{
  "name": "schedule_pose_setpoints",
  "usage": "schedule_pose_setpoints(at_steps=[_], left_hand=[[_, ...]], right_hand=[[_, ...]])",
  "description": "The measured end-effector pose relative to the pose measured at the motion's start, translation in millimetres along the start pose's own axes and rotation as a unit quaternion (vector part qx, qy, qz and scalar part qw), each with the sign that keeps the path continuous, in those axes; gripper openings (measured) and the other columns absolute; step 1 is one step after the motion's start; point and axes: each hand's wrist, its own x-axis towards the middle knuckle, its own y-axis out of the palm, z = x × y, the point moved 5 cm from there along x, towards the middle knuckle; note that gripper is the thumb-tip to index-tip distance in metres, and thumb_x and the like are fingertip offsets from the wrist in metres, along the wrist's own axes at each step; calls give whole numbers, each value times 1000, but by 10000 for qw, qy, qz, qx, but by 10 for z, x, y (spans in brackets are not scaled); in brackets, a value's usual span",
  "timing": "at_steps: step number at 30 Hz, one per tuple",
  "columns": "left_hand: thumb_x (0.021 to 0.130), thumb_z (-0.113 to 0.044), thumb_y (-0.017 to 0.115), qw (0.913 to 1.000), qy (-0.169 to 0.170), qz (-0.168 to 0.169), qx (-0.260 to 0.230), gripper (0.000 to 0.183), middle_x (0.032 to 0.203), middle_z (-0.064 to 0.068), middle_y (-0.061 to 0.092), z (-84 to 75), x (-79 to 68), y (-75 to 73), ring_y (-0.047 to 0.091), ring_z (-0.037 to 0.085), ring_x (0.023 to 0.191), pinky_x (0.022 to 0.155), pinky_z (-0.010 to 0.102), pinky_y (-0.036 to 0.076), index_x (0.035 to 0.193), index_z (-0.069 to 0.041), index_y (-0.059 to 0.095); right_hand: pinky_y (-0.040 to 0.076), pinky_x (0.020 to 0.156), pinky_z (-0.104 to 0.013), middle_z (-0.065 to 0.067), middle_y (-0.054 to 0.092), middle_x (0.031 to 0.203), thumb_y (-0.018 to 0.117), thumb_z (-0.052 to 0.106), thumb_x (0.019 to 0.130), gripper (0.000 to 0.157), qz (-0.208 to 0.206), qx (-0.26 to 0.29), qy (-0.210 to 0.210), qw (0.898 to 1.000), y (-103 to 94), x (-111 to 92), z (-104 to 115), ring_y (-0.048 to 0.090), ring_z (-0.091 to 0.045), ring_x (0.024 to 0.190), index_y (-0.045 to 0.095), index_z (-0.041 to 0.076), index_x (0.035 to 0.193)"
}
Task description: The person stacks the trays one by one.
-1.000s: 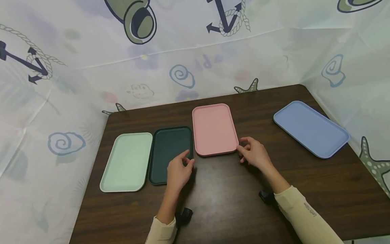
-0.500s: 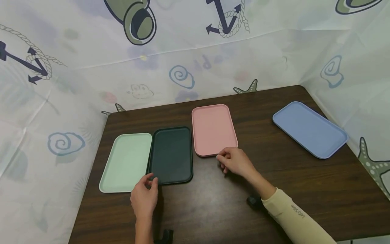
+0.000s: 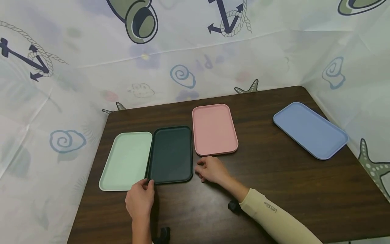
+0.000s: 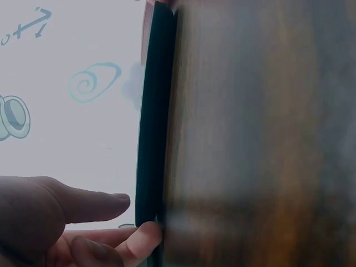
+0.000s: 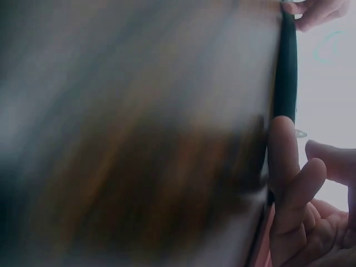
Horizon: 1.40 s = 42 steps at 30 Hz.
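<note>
A dark green tray [image 3: 171, 155] lies flat on the table between a pale green tray [image 3: 126, 162] and a pink tray [image 3: 214, 129]. My left hand [image 3: 140, 200] is at its near left corner; in the left wrist view a finger [image 4: 146, 239] meets the tray's edge, with the thumb slightly apart above. At the near right corner is my right hand [image 3: 213, 170]. The right wrist view has one of its fingers [image 5: 283, 147] along the dark tray's side, the thumb standing off from it. Neither hand is closed round a tray.
A blue tray [image 3: 310, 130] lies angled at the far right of the brown wooden table [image 3: 274, 189]. Behind the table hangs a white printed cloth [image 3: 195, 44]. Black wrist devices [image 3: 234, 206] sit under the forearms.
My left hand has moved left and nearer, from the dark tray's right side to its near left corner. My right hand has slid left from the pink tray's corner. The trays stay put.
</note>
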Motion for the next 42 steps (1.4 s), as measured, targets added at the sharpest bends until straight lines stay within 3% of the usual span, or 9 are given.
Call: schedule_pose_setpoints(at_steps=[3, 10, 16, 20, 26, 34, 42], left_hand=[[95, -27, 64, 10000, 30, 38, -33, 38, 86, 12, 73, 0, 16, 0, 65, 27, 68, 63, 52, 50, 121, 0, 68], [94, -25, 64, 9998, -38, 173, -75, 38, 91, 14, 73, -3, 37, 20, 65, 32, 76, 68, 55, 49, 122, 1, 67], [94, -27, 65, 9997, -48, 218, -112, 39, 92, 14, 72, 27, 54, 35, 65, 32, 79, 70, 55, 49, 121, -1, 67], [94, -32, 65, 9993, -45, 282, -233, 37, 89, 11, 71, 88, 67, 37, 64, 29, 77, 71, 52, 47, 115, -2, 71], [94, -34, 66, 9975, 22, 480, -518, 32, 77, 4, 67, 147, 94, 13, 57, 20, 67, 64, 38, 42, 99, -4, 73], [94, -28, 66, 9868, -276, 1079, -1177, 28, 84, 8, 69, 166, 51, -21, 52, 20, 73, 60, 32, 42, 100, 0, 69], [94, -13, 64, 9740, -316, 1491, -1677, 32, 89, 10, 67, 179, -27, -4, 52, 17, 75, 61, 27, 41, 121, 4, 63]], right_hand=[[52, 87, -40, 6, 66, 60, 65, 25, 95, 44, -36, -27, 29, 10000, 48, 43, 40, 64, -9, 50, 60, -1, 130], [53, 85, -39, 7, 65, 58, 67, 26, 94, 51, -107, -43, 109, 9999, 133, 72, 90, 64, -9, 50, 56, -3, 134], [53, 67, -30, 7, 66, 59, 68, 27, 93, 53, -159, 59, 223, 9996, 171, 76, 85, 64, -8, 51, 55, -2, 136], [49, 56, -28, 6, 66, 59, 68, 26, 93, 49, -210, 67, 249, 9994, 159, 74, 73, 64, -10, 51, 58, -3, 132], [48, 58, -29, 7, 65, 59, 69, 20, 91, 35, -232, 36, 299, 9993, 101, 49, 65, 63, -10, 50, 62, -1, 118], [49, 45, -29, 0, 67, 63, 67, 15, 93, 28, 199, 348, 309, 9987, 24, -6, 74, 66, -18, 53, 59, -2, 114], [49, 45, -29, 3, 66, 62, 67, 16, 93, 27, 448, 318, 199, 9983, 3, -52, 112, 65, -20, 52, 58, 0, 113]])
